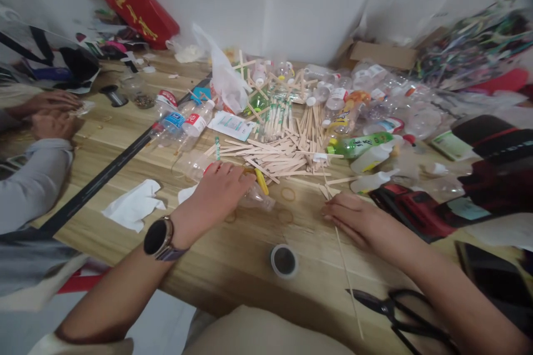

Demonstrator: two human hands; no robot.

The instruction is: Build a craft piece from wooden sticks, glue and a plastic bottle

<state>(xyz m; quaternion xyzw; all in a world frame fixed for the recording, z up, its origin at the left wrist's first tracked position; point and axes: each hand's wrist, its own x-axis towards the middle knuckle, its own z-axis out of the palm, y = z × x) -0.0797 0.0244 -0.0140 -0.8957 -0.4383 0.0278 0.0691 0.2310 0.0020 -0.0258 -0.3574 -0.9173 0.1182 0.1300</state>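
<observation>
My left hand (222, 191), with a watch on its wrist, lies over a clear plastic bottle (260, 199) on its side, fingers curled round it. A yellow object (261, 182) shows just beyond the fingertips; its kind is partly hidden. Between the fingers of my right hand (350, 216) is a thin wooden skewer (346, 266), which slants down towards the table's front edge. Beyond both hands lies a heap of flat wooden sticks (270, 155). Black-handled scissors (387, 308) lie below my right forearm, and a small round cup with dark contents (284, 261) stands between my arms.
Many empty bottles (366, 100) crowd the back right. A red and black power tool (441, 205) and a dark phone (491, 283) lie at the right. White tissue (135, 204) is at the left. Across a black strip (104, 177), another person's hands (54, 113) work on something small.
</observation>
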